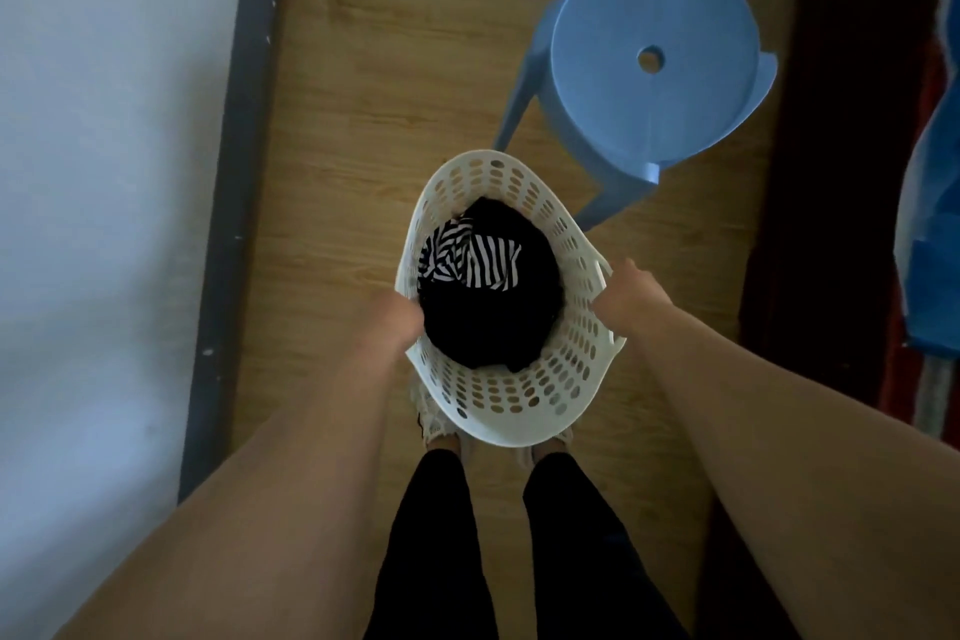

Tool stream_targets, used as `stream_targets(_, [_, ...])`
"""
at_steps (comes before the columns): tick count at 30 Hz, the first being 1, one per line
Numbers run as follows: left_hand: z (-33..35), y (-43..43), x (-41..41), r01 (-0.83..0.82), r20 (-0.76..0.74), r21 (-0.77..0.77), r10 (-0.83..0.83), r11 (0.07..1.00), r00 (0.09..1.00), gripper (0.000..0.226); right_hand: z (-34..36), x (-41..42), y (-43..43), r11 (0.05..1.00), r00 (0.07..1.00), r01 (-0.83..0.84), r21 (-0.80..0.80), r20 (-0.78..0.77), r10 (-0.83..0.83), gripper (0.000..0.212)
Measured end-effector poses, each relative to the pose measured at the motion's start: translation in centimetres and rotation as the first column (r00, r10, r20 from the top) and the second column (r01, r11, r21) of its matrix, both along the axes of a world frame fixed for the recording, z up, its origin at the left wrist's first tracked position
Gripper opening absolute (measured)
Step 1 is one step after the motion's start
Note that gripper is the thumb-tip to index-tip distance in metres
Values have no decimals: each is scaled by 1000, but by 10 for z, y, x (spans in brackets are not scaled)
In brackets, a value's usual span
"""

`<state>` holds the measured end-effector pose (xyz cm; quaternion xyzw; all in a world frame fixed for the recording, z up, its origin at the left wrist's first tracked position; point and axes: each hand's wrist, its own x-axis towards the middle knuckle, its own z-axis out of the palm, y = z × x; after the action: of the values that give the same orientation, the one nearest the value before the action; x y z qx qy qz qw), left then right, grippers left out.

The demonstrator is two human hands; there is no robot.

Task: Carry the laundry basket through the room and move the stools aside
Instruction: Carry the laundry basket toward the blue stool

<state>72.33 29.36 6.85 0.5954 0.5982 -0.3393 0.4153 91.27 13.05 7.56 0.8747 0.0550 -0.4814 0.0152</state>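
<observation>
Nearest the camera, two legs in black trousers (441,535) stand on the light wooden plank floor (363,120), pale shoes (441,431) partly hidden under the white perforated plastic laundry basket (519,411). The left hand (397,322) is closed over the basket's left rim, and the right hand (628,296) grips its right rim. Inside the basket lie black clothing (493,322) and a black-and-white striped garment (467,260). Beyond the basket, to its right, stands a round light-blue plastic stool (649,109), just beside the far rim.
</observation>
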Motion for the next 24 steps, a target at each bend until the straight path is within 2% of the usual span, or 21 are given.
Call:
stream_targets(5, [-38, -11, 7, -92, 5, -11, 92, 996, 996, 31, -34, 9, 2, 1000, 998, 3, -21, -58, -5, 65])
stream_targets(10, [-51, -12, 8, -173, 7, 9, 173, 985, 985, 31, -48, 13, 4, 1000, 998, -9, 6, -57, 9, 57])
stream_targets(14, [-45, -3, 7, -214, -7, 30, 215, 976, 977, 34, -46, 14, 6, 1000, 999, -1, 6, -50, 1, 59])
stream_targets(20, [-22, -9, 26, -131, 63, 38, 128, 991, 990, 60, -31, 9, 6, 997, 998, -59, 52, -5, 60, 66])
stream_targets(24, [1, -17, 46, -76, 142, 24, 72, 997, 987, 54, -11, 8, 6, 992, 998, -68, 102, 19, 67, 61])
